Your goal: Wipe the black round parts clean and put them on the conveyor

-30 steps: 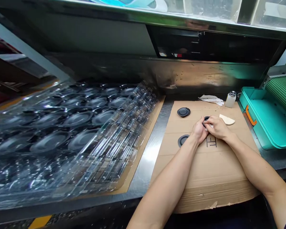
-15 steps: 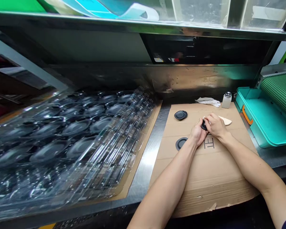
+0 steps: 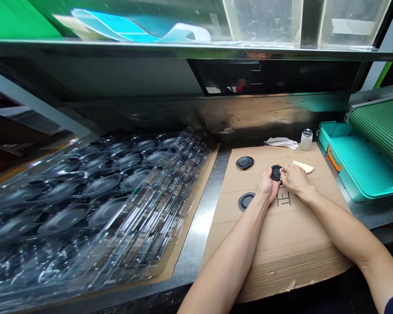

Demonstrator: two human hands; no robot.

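Note:
My left hand (image 3: 267, 185) is closed round the edge of a black oval plastic piece (image 3: 276, 172), whose flat face shows. Against the right side of that piece, my right hand (image 3: 294, 178) is pinched. A small whitish bit shows at its fingertips, too small to name. On the cardboard sheet (image 3: 281, 244), a single black oval piece (image 3: 246, 201) lies by my left forearm. Farther back is a small stack of similar black pieces (image 3: 244, 162). Just behind my right hand rests a flat cream-coloured wedge (image 3: 304, 167).
Clear plastic trays (image 3: 157, 209) holding many black oval parts fill the left. A small jar with a metal lid (image 3: 306, 139) and white gloves (image 3: 281, 142) lie at the back. On the right are a teal bin (image 3: 363, 174) and a green conveyor belt (image 3: 380, 122). A shelf edge (image 3: 183, 51) crosses above.
The black piece has turned in my left hand, so more of its face shows. My right fingers have shifted to its right edge. The camera view has tilted up slightly.

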